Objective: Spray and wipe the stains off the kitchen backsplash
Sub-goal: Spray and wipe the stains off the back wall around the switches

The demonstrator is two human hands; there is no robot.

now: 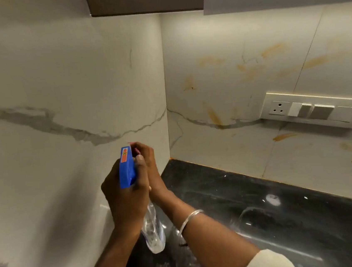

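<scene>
While you are gripping the spray bottle by its blue head with your left hand, fingers wrapped firmly around the neck, your right hand is reaching across to the front of that head. Its fingertips are curling in and pinching at the nozzle end, which is mostly hiding beneath them. You are holding the bottle in the air over the dark countertop, in the corner, with its clear body hanging down between your wrists. The orange stains are lying unwiped across the right-hand wall of the backsplash, well apart from the bottle, so I am judging that you are setting the nozzle before spraying.

Several things are threatening from here. The head is pointing toward the corner and the left wall, so squeezing before turning would be wetting clean marble. Some streaks are sitting near the socket panel, and a wide mist aimed there would be drifting into the openings. Twisting the nozzle too far could be giving you a hard jet that is running down onto the counter. No cloth is showing, so sprayed liquid may be dripping before you are wiping.
</scene>
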